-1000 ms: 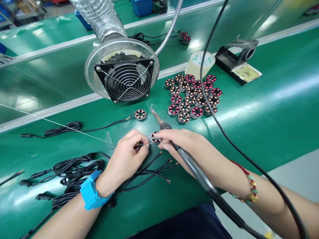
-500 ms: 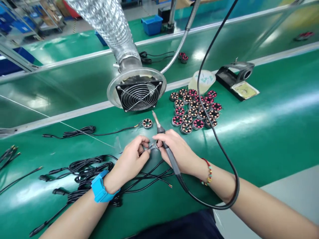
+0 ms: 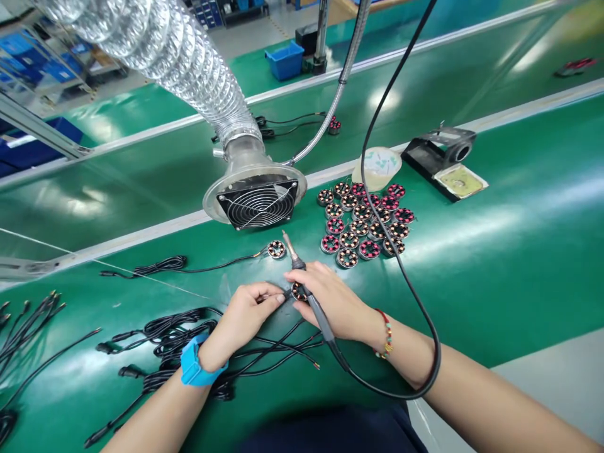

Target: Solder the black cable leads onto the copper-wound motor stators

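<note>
Centre frame, on green table (image 3: 472, 264): left hand (image 3: 245, 313), fingers pinching black wire (image 3: 285, 293) against stator (image 3: 298, 291); right hand (image 3: 333, 303) steadying stator, soldering iron (image 3: 296, 263) clenched, tip angled away, clear of work.

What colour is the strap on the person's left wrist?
Bright blue wrist strap, seen best in the head view.

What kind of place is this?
Probably an electronics factory line: the right hand holds a soldering iron, a ducted fume fan stands close, and many wound coils lie on the green belt.
</note>
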Available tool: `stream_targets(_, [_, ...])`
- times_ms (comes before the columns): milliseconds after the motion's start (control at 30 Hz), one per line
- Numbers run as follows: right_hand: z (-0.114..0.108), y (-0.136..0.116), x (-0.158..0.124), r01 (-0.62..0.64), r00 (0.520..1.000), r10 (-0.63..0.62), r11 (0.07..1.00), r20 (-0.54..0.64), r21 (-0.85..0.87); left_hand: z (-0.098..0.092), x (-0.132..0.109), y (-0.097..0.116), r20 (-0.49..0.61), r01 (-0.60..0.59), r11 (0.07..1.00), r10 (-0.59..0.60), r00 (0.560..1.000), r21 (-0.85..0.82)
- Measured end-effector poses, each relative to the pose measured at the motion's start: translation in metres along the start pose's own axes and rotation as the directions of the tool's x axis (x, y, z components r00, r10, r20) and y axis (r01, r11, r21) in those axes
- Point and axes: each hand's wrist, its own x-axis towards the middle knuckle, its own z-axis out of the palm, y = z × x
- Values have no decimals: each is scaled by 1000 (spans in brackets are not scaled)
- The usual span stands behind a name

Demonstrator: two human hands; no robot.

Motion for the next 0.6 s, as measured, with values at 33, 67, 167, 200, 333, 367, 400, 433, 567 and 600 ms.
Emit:
stream_targets(33, [0, 1, 0, 15, 1000, -15, 1000, -13, 10, 1, 1, 0, 6, 11, 1000, -11, 1000, 1])
stream_targets(67, [0, 1, 1, 33, 999, -32, 999, -23, 19, 1, 1, 0, 11, 23, 1000, -23, 1000, 2])
stream_targets(167, [3, 3, 2, 60, 998, -59, 998, -30, 26, 1, 2, -1, 15, 41, 999, -41, 999, 8])
stream_targets(200, [5, 4, 3, 57, 998, -56, 998, -30, 23, 1, 3, -1, 20, 42, 999, -42, 999, 8])
stream_targets(333, [12, 4, 3, 44, 997, -45, 999, -55, -15, -2, 4, -2, 48, 22, 1000, -23, 999, 21])
stream_targets(367, [14, 4, 3, 49, 996, -51, 998, -75, -29, -3, 4, -2, 50, 9, 999, -11, 999, 34])
stream_targets(400, [16, 4, 3, 54, 993, -58, 998, -104, -42, -3, 4, -2, 54, -11, 998, 8, 999, 56])
stream_targets(433, [19, 4, 3, 58, 988, -64, 997, -140, -48, -3, 3, -2, 62, -35, 996, 30, 998, 85])
stream_targets(567, [25, 3, 4, 66, 965, -71, 997, -253, -27, 0, 1, -3, 84, -124, 973, 110, 990, 193])
stream_targets(600, [25, 2, 4, 69, 959, -71, 997, -274, -20, 0, 1, -3, 69, -134, 968, 122, 990, 214])
